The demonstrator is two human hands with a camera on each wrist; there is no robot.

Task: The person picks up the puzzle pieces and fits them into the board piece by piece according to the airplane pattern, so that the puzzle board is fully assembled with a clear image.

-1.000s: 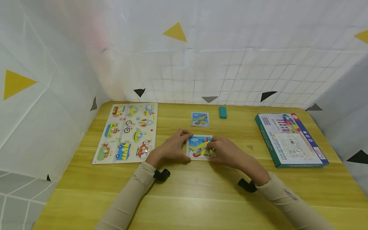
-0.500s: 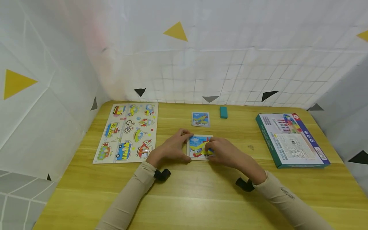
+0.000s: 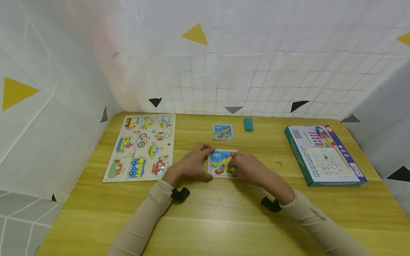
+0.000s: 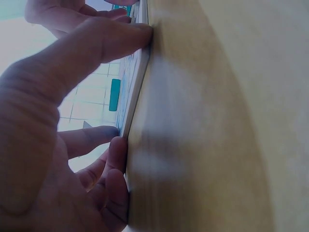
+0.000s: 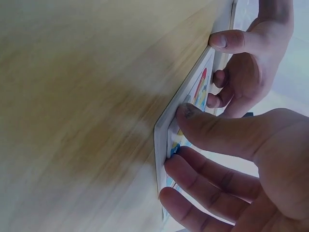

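Note:
A small square jigsaw puzzle tray (image 3: 222, 177) with a yellow and red airplane on blue lies flat mid-table. My left hand (image 3: 192, 163) grips it from the left, thumb at the near corner and fingertips at the far one; the left wrist view shows the thumb against the tray's edge (image 4: 137, 82). Over the tray's right part, my right hand (image 3: 250, 170) pinches a puzzle piece (image 5: 170, 137) between thumb and fingers. That piece lies at the tray's near right corner, mostly covered by the fingers, so I cannot tell whether it sits fully flat.
Behind the tray lie a small airplane picture card (image 3: 223, 132) and a teal block (image 3: 248, 124). A vehicle peg puzzle board (image 3: 139, 147) lies at the left. To the right is a flat green-sided box (image 3: 325, 156). White printed cloth (image 3: 240, 71) hangs behind the table.
My right hand has shifted slightly left over the tray, its fingers at the right part of the picture. The left hand and the tray have stayed put.

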